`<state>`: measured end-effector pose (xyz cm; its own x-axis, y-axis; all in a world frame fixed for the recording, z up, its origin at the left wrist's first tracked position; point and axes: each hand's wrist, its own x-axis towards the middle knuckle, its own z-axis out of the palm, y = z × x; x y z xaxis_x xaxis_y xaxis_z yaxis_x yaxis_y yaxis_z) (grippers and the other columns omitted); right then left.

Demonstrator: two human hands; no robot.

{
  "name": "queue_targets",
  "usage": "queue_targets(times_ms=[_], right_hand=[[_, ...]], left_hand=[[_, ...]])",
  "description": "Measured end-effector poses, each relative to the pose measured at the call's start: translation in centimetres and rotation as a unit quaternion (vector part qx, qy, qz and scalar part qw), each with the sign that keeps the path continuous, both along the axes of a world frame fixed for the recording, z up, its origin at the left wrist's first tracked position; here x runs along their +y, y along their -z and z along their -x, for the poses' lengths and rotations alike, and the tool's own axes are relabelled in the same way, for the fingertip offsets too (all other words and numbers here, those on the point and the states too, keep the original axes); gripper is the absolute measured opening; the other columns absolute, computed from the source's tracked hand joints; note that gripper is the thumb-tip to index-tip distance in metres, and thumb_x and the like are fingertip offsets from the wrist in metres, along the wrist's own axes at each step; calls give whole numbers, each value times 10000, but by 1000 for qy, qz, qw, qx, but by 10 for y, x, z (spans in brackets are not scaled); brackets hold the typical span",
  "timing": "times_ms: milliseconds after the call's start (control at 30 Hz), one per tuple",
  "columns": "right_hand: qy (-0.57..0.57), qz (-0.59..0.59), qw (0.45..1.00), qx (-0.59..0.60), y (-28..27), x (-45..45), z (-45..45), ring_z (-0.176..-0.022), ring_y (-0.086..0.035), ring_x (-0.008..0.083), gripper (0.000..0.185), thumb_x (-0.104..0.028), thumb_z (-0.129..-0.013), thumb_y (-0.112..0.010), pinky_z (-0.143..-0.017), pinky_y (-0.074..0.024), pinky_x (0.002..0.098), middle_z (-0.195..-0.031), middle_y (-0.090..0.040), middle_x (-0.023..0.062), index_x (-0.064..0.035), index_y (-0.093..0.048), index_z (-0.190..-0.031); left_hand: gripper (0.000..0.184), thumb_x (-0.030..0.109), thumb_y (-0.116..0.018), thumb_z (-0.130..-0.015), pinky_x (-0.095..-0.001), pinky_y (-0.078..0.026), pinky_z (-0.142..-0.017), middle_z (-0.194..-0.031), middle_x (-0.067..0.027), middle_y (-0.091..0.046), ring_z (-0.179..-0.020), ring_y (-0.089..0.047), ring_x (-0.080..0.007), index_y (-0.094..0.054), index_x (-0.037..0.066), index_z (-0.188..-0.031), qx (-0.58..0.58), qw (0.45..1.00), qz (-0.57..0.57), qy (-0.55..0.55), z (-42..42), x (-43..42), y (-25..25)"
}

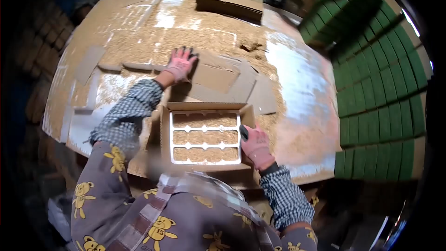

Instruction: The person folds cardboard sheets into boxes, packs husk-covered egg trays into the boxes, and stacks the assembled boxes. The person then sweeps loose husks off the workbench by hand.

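The box (204, 106) sits at the tabletop's (302, 107) near edge, filler (204, 137) between its white dividers (213, 146), the right hand (257, 148) gripping its side, apparently steadying it, the open left hand (180, 66) beside cardboard (213, 75), where grasping calls for curled fingers.

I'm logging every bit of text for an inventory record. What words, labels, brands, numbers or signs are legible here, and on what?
"15": on yellow bears printed on the person's clothing.
Faint marks on the right glove and left glove: too small and blurred to read.
No other text is legible.
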<state>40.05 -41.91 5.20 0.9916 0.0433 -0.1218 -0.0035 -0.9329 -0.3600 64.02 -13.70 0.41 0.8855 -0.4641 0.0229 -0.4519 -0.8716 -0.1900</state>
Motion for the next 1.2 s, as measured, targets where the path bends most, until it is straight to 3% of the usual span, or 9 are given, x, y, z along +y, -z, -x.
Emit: queue_targets(times_ms=[67, 233, 467, 667, 800, 867, 967, 1067, 1200], right_hand=[[16, -83, 996, -3, -3, -2, 4, -948, -599, 324, 390, -131, -755, -636, -826, -493, 400, -1034, -604, 173, -150, -637, -1145], [61, -347, 936, -14, 7, -21, 26, -1146, -536, 356, 495, 39, -753, -513, -979, -428, 363, -1259, -525, 214, -63, -577, -1233], [67, -455, 888, -4, 24, -19, 11, -1124, -574, 283, 433, 9, -815, -495, -977, -426, 317, -1236, -560, 197, 31, -530, -1246], [61, -459, 885, -41, 55, -22, 3, -1164, -542, 284, 425, 17, -812, -514, -1006, -403, 323, -1249, -554, 190, 42, -534, -1236], [104, -513, 852, 19, 49, -20, 7, -1181, -528, 278, 413, 8, -820, -508, -1012, -387, 311, -1267, -554, 175, 43, -542, -1230], [96, -516, 851, 3, 50, -21, 8, -1182, -526, 246, 427, 5, -829, -511, -1009, -377, 292, -1273, -564, 148, 30, -535, -1255], [97, -566, 819, -21, 28, -14, 8, -1190, -518, 217, 464, -19, -858, -537, -1013, -367, 280, -1316, -545, 110, -1, -495, -1320], [109, -607, 784, -72, 28, 0, 9, -1132, -519, 156, 512, -68, -893, -556, -958, -393, 256, -1332, -530, 66, -34, -432, -1389], [106, -595, 792, -86, 34, -1, 7, -1145, -519, 147, 560, -97, -914, -577, -973, -405, 263, -1398, -463, 59, -34, -363, -1428]], left_hand=[[1003, 473, -834, -567, -500, -324, -1046, -1380, -163, -397, -1302, -350, -410, -356, 143, -1384, 58, 998, -22, -28, -21, -5, 43], [155, 177, -574, -799, -321, -493, -720, -807, -101, -609, -828, -629, -240, -620, 143, -944, -8, 998, 15, 53, -29, 12, -8], [195, 210, -654, -790, -389, -516, -768, -861, -123, -691, -836, -666, -292, -661, 130, -967, 114, 938, 301, -132, 23, 64, -139], [196, 249, -700, -773, -370, -504, -754, -856, -116, -676, -822, -655, -276, -656, 134, -925, -29, 968, 214, -131, 84, 35, -153], [250, 261, -721, -761, -365, -493, -790, -923, -110, -686, -844, -653, -242, -672, 105, -950, 222, 927, 266, -141, 103, 39, -140], [255, 243, -719, -792, -334, -521, -739, -882, -98, -698, -804, -664, -219, -668, 71, -973, 15, 886, 412, -211, 102, 46, -148], [266, 100, -713, -734, -367, -544, -647, -1041, -96, -616, -742, -646, -290, -574, 85, -961, -260, 902, 330, 95, 188, 5, -190], [540, 166, -683, -723, -445, -507, -809, -1115, -214, -495, -972, -588, -379, -452, 41, -1195, 161, 983, 93, -11, 263, -31, -122], [527, 186, -635, -768, -439, -459, -902, -1130, -280, -512, -1002, -562, -442, -392, -5, -1195, 199, 856, 463, -120, 262, -79, -80]])
